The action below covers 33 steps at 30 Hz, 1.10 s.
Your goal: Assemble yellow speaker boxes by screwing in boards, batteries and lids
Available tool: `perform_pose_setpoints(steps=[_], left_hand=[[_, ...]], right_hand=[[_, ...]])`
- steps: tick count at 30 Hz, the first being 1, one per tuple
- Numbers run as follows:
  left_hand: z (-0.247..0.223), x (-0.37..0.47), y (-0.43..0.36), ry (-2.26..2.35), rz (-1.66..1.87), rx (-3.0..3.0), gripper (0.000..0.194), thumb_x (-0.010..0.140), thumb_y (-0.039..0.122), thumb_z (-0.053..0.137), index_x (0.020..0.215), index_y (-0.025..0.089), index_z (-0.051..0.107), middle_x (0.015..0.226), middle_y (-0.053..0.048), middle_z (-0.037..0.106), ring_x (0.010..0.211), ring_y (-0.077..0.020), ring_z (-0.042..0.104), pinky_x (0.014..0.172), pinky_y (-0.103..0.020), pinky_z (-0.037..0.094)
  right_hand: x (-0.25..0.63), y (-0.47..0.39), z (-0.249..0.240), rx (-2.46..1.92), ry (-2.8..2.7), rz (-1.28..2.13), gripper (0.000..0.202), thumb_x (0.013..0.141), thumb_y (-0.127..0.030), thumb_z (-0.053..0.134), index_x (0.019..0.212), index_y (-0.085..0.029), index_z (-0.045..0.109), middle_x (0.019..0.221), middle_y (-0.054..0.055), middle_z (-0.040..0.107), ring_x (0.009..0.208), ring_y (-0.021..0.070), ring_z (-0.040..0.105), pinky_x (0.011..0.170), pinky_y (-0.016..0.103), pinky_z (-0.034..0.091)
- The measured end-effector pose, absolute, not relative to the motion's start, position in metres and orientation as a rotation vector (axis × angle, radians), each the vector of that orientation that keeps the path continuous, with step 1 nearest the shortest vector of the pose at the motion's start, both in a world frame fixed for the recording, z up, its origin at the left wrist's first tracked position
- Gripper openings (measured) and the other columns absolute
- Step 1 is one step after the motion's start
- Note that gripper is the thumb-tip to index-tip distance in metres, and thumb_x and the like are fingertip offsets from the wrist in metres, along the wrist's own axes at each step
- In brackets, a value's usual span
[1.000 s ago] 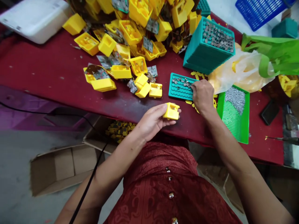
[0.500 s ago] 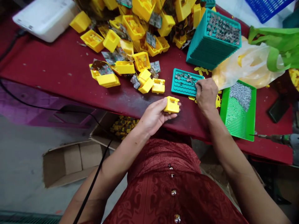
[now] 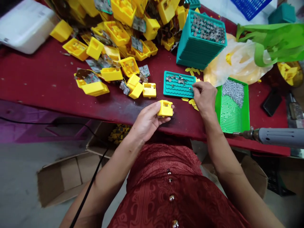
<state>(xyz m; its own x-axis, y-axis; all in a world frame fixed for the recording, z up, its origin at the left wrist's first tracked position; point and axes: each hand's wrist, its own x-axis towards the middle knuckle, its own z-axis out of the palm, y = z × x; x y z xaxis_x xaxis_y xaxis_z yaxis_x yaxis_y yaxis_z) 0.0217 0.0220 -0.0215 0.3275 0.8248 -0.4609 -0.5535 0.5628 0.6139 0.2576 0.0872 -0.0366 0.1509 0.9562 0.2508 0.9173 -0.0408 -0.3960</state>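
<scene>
Two hands at the bench edge — one holding, one picking

Left hand (image 3: 147,122) grips a yellow plastic housing (image 3: 165,108) between thumb and fingers, just above the red table (image 3: 47,79) edge, at 7 o'clock from the flat teal tray (image 3: 177,84). Right hand (image 3: 204,96) has fingertips pinched at the tray's 3 o'clock edge; whether they hold one of the small metal discs cannot be told. Against half a second ago, both hands sit much as they did — the picking is unfinished. New in view: a grey power screwdriver (image 3: 273,137) at 4 o'clock, tip toward the green tray (image 3: 234,117) of screws. Stacked teal trays (image 3: 199,41) lie at 12 o'clock. The yellow housing pile (image 3: 118,28) is cut off by the top edge.
</scene>
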Motion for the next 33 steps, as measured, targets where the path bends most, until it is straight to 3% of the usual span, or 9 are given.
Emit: perform_pose_setpoints(steps=[5, 15, 20, 26, 30, 33], left_hand=[[-0.017, 0.022, 0.02, 0.847, 0.934, 0.329, 0.018, 0.101, 0.022, 0.064, 0.101, 0.011, 0.077, 0.099, -0.011, 0.083, 0.082, -0.0154, 0.076, 0.066, -0.023, 0.064], [-0.021, 0.021, 0.018, 0.839, 0.954, 0.369, 0.016, 0.098, 0.025, 0.068, 0.103, 0.014, 0.079, 0.104, -0.012, 0.082, 0.089, -0.0167, 0.076, 0.072, -0.024, 0.063], [-0.023, 0.022, 0.017, 0.834, 0.977, 0.4, 0.017, 0.098, 0.027, 0.07, 0.103, 0.013, 0.079, 0.105, -0.012, 0.082, 0.089, -0.0161, 0.076, 0.073, -0.023, 0.062], [-0.026, 0.027, 0.018, 0.841, 0.977, 0.405, 0.016, 0.096, 0.025, 0.073, 0.109, 0.015, 0.076, 0.107, -0.008, 0.081, 0.092, -0.0149, 0.076, 0.081, -0.025, 0.063], [-0.027, 0.029, 0.015, 0.818, 0.997, 0.401, 0.018, 0.094, 0.027, 0.076, 0.109, 0.016, 0.075, 0.11, -0.008, 0.08, 0.099, -0.0166, 0.076, 0.089, -0.029, 0.063], [-0.027, 0.027, 0.014, 0.815, 1.009, 0.38, 0.016, 0.093, 0.025, 0.077, 0.107, 0.017, 0.076, 0.106, -0.006, 0.08, 0.093, -0.0137, 0.074, 0.086, -0.027, 0.064]], right_hand=[[0.254, 0.095, -0.036, -2.119, -1.904, 0.171, 0.025, 0.097, -0.023, 0.055, 0.102, -0.016, 0.079, 0.104, 0.017, 0.071, 0.104, 0.0294, 0.065, 0.102, 0.051, 0.053], [0.267, 0.096, -0.041, -2.005, -2.007, 0.142, 0.01, 0.087, -0.025, 0.063, 0.08, -0.02, 0.065, 0.086, 0.013, 0.068, 0.087, 0.0258, 0.061, 0.092, 0.049, 0.054], [0.247, 0.084, -0.023, -2.041, -1.779, 0.27, 0.013, 0.084, -0.021, 0.065, 0.072, -0.02, 0.061, 0.072, 0.006, 0.064, 0.072, 0.0189, 0.056, 0.082, 0.042, 0.052], [0.191, 0.038, 0.004, -1.548, -1.521, 0.82, 0.018, 0.089, -0.032, 0.067, 0.077, -0.019, 0.066, 0.071, -0.001, 0.066, 0.062, 0.0103, 0.054, 0.06, 0.026, 0.043], [0.167, 0.021, 0.002, -1.515, -1.511, 0.86, 0.013, 0.087, -0.026, 0.069, 0.078, -0.018, 0.072, 0.077, 0.0, 0.071, 0.068, 0.0104, 0.06, 0.068, 0.028, 0.048], [0.168, 0.02, -0.001, -1.507, -1.498, 0.81, 0.01, 0.087, -0.028, 0.074, 0.082, -0.021, 0.079, 0.086, 0.001, 0.077, 0.078, 0.0137, 0.067, 0.08, 0.032, 0.054]])
